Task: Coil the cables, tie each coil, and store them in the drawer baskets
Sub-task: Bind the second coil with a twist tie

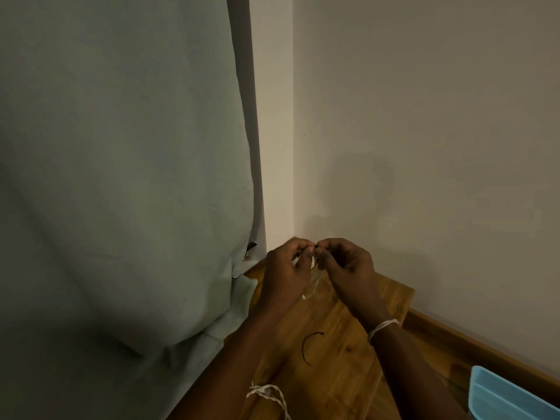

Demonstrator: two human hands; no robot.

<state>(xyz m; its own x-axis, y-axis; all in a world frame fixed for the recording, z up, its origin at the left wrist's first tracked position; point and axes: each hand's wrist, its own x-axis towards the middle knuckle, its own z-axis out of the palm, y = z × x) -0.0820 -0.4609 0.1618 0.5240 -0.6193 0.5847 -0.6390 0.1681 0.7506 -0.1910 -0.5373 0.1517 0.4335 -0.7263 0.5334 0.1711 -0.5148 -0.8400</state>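
L hand (pixel 286 269) and R hand (pixel 345 268) meet fingertip to fingertip above the far end of the wooden table (pixel 333 353), near the wall corner. Both hands have fingers curled, pinching a small pale cable coil (pixel 310 284) btwn them; a loop of it hangs down below the fingertips, clear of the table. A ribbed bit shows at the L thumb, too small to identify. R wrist carries a white cord band (pixel 382 327).

On the table, nearer the person than the hands: short dark tie (pixel 310 347), curved, lying loose, touching nothing else. Closer still, at the table's near edge by the L forearm, a pale twisted cable (pixel 269 395) runs out of view at the bottom.

R of the table, low in the corner of view: light blue basket (pixel 509 395), partly cut off. L of the table: grey-green curtain (pixel 121 177) hanging down, its hem bunched against the table's L edge.
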